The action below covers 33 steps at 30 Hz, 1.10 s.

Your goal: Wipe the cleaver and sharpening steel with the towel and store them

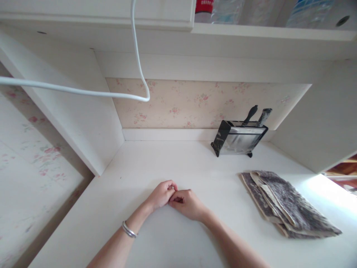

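Note:
Both of my hands rest on the white countertop (156,160), touching each other at the fingers. My left hand (162,194) is curled closed, with a silver bangle (129,229) on its wrist. My right hand (189,204) is also curled, its fingertips against the left fingers. No object shows in either hand, though the insides of the fingers are partly hidden. A folded grey-brown towel (290,204) lies to the right, apart from my right hand. Farther back stands a knife block (242,139) with a clear front and two dark handles sticking out.
A white cable (83,91) hangs across the upper left, close to the camera. Overhead is a white cabinet shelf (251,31) holding plastic bottles (227,11). White side panels (69,100) bound the counter, with floral wallpaper (178,104) behind.

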Tool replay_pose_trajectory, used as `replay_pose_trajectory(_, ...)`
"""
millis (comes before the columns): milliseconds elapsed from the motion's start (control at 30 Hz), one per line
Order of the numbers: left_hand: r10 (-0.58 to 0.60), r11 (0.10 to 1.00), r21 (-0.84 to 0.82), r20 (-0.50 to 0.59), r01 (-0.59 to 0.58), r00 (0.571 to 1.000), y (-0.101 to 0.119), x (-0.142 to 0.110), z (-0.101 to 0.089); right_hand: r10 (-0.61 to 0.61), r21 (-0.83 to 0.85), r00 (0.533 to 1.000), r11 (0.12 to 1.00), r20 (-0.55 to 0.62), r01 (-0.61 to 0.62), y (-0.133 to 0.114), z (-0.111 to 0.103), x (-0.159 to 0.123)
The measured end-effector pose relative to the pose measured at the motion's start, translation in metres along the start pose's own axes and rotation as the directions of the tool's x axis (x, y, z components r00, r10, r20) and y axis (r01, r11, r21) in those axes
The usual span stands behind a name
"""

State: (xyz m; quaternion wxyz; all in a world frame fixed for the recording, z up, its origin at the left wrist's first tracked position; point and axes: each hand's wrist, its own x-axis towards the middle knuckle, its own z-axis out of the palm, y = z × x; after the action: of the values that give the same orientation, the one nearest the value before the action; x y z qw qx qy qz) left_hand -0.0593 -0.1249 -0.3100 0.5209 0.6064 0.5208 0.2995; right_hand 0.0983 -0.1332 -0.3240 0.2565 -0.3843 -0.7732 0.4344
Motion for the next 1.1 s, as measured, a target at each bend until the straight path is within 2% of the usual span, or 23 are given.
replay_pose_trajectory(1100, 0.021, 1.0, 0.014, 0.003, -0.021, 1.0, -0.0042, 0.0015, 0.0002, -0.006, 0.007, 1.0, 1.0, 0.004, 0.006, 0.0014, 0.0003, 0.0003)
